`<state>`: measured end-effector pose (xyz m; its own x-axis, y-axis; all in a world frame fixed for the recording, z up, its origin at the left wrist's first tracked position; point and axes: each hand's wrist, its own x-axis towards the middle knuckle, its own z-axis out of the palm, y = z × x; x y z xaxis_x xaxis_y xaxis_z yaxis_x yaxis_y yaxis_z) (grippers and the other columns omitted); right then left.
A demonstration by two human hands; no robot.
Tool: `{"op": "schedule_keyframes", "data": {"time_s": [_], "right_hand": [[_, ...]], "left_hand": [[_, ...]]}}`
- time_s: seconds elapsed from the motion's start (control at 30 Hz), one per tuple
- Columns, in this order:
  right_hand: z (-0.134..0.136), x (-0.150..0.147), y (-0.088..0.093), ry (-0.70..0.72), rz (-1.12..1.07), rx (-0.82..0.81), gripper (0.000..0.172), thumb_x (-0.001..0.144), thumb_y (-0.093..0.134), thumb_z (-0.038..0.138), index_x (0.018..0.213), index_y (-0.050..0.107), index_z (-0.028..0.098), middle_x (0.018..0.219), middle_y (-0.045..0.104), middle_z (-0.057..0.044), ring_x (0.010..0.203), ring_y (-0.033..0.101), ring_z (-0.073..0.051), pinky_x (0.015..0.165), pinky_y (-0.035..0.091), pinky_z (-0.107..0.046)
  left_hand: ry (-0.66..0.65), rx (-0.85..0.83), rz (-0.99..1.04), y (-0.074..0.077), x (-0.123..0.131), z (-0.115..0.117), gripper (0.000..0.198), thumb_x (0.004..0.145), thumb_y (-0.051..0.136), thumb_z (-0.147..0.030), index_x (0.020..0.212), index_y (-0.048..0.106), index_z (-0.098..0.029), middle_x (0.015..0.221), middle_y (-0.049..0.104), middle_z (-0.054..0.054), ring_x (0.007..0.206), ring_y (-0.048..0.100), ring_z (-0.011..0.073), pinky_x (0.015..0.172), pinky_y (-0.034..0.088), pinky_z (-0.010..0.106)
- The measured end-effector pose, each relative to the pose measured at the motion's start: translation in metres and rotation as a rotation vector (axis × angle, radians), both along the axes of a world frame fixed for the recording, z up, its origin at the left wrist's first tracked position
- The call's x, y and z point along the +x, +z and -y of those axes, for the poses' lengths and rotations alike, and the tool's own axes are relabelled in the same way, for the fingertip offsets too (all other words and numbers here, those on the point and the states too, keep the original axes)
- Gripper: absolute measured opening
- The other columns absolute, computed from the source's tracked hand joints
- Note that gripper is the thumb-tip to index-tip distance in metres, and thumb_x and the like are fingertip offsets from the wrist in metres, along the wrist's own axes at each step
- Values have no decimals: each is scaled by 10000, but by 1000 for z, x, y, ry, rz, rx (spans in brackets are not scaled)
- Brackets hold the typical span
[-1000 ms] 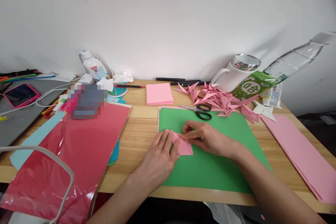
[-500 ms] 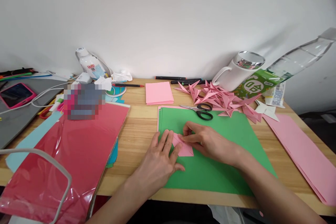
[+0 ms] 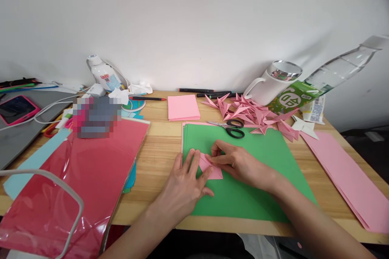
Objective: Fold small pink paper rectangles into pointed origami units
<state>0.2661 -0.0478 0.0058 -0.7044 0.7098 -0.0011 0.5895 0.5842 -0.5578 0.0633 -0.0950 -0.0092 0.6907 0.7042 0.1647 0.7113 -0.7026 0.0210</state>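
Note:
A small folded piece of pink paper [image 3: 216, 173] lies on the green sheets [image 3: 249, 202], partly covered by my fingers. My left hand [image 3: 187, 182] rests flat on its left side, fingers spread, the tips pressing paper and green sheet. At its upper edge, the thumb and index finger of my right hand [image 3: 240, 164] are pinched together on the paper. Just beyond the hands, black-handled scissors [image 3: 234, 128] lie at the top edge of the green sheets.
Folded pink paper stars [image 3: 240, 111] pile up before a white mug [image 3: 269, 85]. A stack of pink squares [image 3: 184, 107] sits at the back. Long pink strips [image 3: 349, 182] lie right; a red sheet in plastic [image 3: 91, 178] and a white cable [image 3: 65, 186] lie left.
Both hands hold nearly the same pose on the pink paper; the left fingers and thumb have shifted very slightly. The whole view has moved a little.

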Motion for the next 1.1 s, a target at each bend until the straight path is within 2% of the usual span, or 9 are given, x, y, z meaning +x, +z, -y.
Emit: {"op": "schedule_keyframes", "data": {"time_s": [0.1,0.23,0.37,0.5,0.73,0.87,0.97,1.1], "right_hand": [[2,-1,0,-16,-7,11,251,908,435,212,849,677,184,885,520,-56,680,509,-113,615,422,-232],[7,-2,0,-27,-17,36,252,911,418,194,896,670,184,887,523,-69,699,517,-126,616,437,-240],[16,0,-1,-15,-24,87,271,898,388,125,1035,617,175,936,516,-94,827,509,-170,726,466,-301],[25,4,-9,-31,-8,156,382,851,381,35,1143,559,206,1030,500,-99,928,489,-198,803,468,-360],[37,16,-23,-182,26,322,492,824,347,-9,1170,578,254,961,504,-87,884,514,-197,732,505,-354],[43,25,-25,-250,81,369,485,814,349,-9,1136,610,243,935,529,-94,849,539,-202,680,510,-347],[44,24,-25,-299,64,320,452,817,354,-1,1088,633,229,927,535,-87,837,559,-192,685,509,-331],[42,8,-19,-428,20,219,255,880,452,196,1084,605,182,930,560,-84,787,591,-181,686,512,-312]], "left_hand": [[-4,6,2,-2,0,-1,498,835,456,-509,1222,514,-201,1282,499,215,1210,444,367,918,360,542],[-28,-9,-9,-1,0,-2,454,834,472,-497,1178,550,-210,1334,469,144,1216,428,364,919,361,529],[-13,-16,-33,1,2,-1,434,848,454,-486,1160,566,-207,1314,498,117,1213,430,357,921,368,531],[1,-9,-22,2,2,0,426,855,454,-468,1168,564,-201,1289,520,115,1201,446,345,937,360,536],[1,1,-29,2,1,-1,375,868,461,-431,1180,554,-245,1291,520,97,1199,446,323,928,354,525],[7,24,-28,3,3,-1,360,871,457,-426,1155,566,-233,1271,532,93,1187,446,321,890,375,501],[21,47,-37,4,7,-1,359,862,466,-436,1133,570,-225,1241,544,88,1149,454,324,844,393,490],[60,61,-40,6,13,2,362,862,469,-422,1155,544,-223,1187,559,89,1070,475,313,800,401,470]]}}
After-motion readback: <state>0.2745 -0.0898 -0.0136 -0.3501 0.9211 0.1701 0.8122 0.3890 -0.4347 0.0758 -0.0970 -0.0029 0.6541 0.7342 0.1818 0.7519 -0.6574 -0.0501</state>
